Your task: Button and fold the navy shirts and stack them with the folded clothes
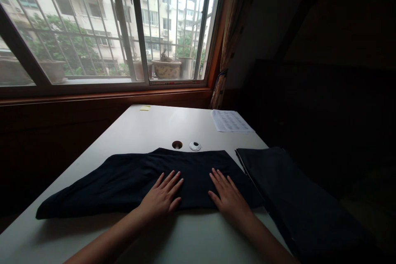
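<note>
A dark navy garment (123, 181), perhaps trousers, lies folded lengthwise across the white table (167, 121). Its narrower end reaches toward the left edge, and a few wrinkles run through that part. My left hand (163, 194) rests flat on the cloth near its middle, fingers spread. To the right of it, my right hand (227, 194) also lies palm down on the fabric with the fingers stretched out. Neither hand grips the cloth. A second dark folded cloth (287, 189) lies at the table's right side and hangs past the edge.
Behind the garment are a round cable hole (177, 144) and a white round cap (195, 146). Printed paper sheets (232, 121) lie at the back right, and a yellow sticky note (145, 108) at the back left. A barred window (105, 29) and a tied curtain (227, 45) stand beyond.
</note>
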Demonstrator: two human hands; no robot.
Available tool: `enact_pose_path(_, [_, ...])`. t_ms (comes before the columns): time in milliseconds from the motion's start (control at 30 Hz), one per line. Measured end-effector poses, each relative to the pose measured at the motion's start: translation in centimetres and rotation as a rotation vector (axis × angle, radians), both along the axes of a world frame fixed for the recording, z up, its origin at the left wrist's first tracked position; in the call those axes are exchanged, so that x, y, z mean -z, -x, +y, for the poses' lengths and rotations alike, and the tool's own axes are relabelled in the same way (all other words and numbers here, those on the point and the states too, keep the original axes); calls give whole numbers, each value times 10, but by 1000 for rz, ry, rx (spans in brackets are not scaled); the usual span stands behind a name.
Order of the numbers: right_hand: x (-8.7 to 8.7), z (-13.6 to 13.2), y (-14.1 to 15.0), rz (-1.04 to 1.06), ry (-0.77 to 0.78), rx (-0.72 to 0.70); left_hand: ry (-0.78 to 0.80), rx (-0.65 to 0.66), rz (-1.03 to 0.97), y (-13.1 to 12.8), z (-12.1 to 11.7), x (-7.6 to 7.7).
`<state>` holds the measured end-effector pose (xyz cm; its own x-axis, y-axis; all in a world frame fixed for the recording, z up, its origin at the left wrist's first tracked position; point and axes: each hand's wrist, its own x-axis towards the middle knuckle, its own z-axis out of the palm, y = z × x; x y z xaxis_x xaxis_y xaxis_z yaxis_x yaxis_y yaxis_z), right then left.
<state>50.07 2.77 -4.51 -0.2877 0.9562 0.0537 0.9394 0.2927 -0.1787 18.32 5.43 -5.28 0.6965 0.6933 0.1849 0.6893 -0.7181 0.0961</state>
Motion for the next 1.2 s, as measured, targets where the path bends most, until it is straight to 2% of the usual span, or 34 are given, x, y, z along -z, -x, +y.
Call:
enact_pose_path(133, [4,-6,-45,-31,-27,83,-56,-35,20,30,-4,1])
enact_pose_path(233, [8,-6,-63,-51,-32,121,-95,-70,26,52,-8,1])
enact_pose_path(500, [7,-2,-71,-71,23,124,-69,-222,103,133,-17,2])
enact_pose_path(733, [9,0,-79,-103,6,127,30,-461,200,220,-33,9])
enact_pose_path(867, [11,2,-80,-138,20,123,78,-561,172,265,-41,17])
enact_pose_path(967, [14,3,-82,-141,20,125,55,-555,141,281,-46,22])
enact_pose_path(1067, [13,5,-83,-142,26,133,6,-499,119,284,-50,22])
enact_pose_path(1200, [-1,10,-73,-205,54,159,-36,-370,71,269,-53,3])
